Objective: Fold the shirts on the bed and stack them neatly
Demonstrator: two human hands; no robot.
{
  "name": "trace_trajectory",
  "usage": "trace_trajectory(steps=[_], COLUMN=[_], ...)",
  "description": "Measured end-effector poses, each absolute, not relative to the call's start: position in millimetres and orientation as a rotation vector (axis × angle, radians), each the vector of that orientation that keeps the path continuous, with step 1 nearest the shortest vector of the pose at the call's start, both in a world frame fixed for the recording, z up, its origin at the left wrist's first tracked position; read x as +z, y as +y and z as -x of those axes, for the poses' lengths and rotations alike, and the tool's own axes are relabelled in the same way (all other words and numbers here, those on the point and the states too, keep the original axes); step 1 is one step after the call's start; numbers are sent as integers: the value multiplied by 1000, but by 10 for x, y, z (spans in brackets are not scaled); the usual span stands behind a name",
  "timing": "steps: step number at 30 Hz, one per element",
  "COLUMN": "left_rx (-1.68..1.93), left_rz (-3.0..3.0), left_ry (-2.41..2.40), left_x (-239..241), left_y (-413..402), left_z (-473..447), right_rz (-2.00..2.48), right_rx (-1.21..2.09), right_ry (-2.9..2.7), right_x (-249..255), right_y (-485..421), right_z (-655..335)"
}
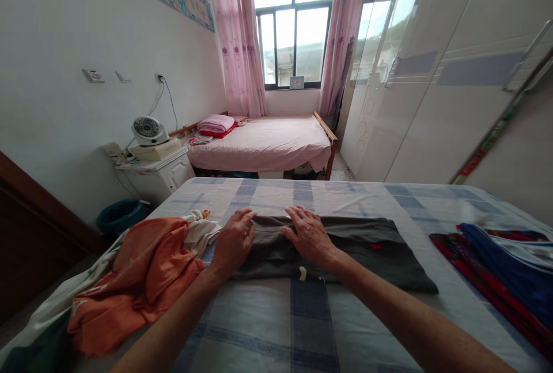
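A dark grey folded garment (363, 252) lies lengthwise across the bed in front of me, with a small red tag and a pale mark on it. My left hand (235, 241) rests at its left end, fingers stretched out and slightly bent. On the upper middle of the cloth lies my right hand (309, 234), fingers spread and palm down. Neither hand grips anything that I can see. Left of my left hand is a crumpled orange garment (142, 275), with a white cloth (201, 233) beside it.
Folded blue and red clothes (501, 269) lie at the right of the checked bedsheet (276, 327). Beyond are a second bed (276, 136), a nightstand (159, 171) with a fan (149, 131), and a teal bin (123, 214). White wardrobes (410, 108) line the right side.
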State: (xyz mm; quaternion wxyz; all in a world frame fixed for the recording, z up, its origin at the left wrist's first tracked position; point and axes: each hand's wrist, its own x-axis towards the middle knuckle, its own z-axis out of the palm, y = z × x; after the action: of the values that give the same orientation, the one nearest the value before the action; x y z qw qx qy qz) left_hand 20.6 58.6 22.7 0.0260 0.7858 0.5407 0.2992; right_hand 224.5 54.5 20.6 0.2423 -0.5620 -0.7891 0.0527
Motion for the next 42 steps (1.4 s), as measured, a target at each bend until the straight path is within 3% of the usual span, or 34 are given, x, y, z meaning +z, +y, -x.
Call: trace_trajectory(steps=[3,7,10,13,21,28,35,42], left_rx=[704,352,286,260,441,566,447,491], left_rz=[-2674,-2573,-2494,-2451,-2520,-2150,-1854,-1469], left_ry=[1512,1735,1878,1911,1887,1935,1952,1692], left_x=[151,-82,-141,-71,-75,105,280,280], left_y=[629,664,651,642,580,495,594,595], left_z=[-283,-277,-247,-266,-280,22,227,153], right_rz=[1503,1868,2225,2290,1747,2037,1706,1711], right_rx=[107,120,-21,-49,-66,-101,-97,60], right_ry=[-2312,-2262,-2020,-1980,-2310,-2201,-2323,-2331], right_x=[141,-92,-229,-196,38,-164,-63,-191], right_y=[490,447,400,376,315,168,78,156], right_z=[-2285,-2894,-3615,-4019,-3138,-3322,-2829,-2582])
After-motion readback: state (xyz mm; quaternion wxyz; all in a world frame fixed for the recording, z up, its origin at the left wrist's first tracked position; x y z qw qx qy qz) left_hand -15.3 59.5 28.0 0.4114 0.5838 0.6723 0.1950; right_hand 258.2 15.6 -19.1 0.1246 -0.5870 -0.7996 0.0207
